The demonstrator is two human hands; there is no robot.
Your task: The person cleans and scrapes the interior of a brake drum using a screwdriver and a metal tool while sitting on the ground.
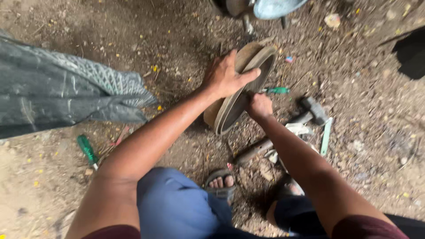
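A round, rusty brown metal rim (261,66) stands on edge on the dirt ground, tilted. My left hand (226,76) grips its upper edge from the left, thumb over the lip. My right hand (259,105) is closed around a green-handled screwdriver (278,90), whose tip goes in at the rim's inner edge. The blade itself is hidden behind the rim and my fingers.
A hammer (283,130) lies on the dirt right of the rim, with a pale green strip (326,136) beside it. Another green-handled screwdriver (87,149) lies at the left. A dark tyre or tarp (53,88) fills the left. My sandalled foot (221,182) is below.
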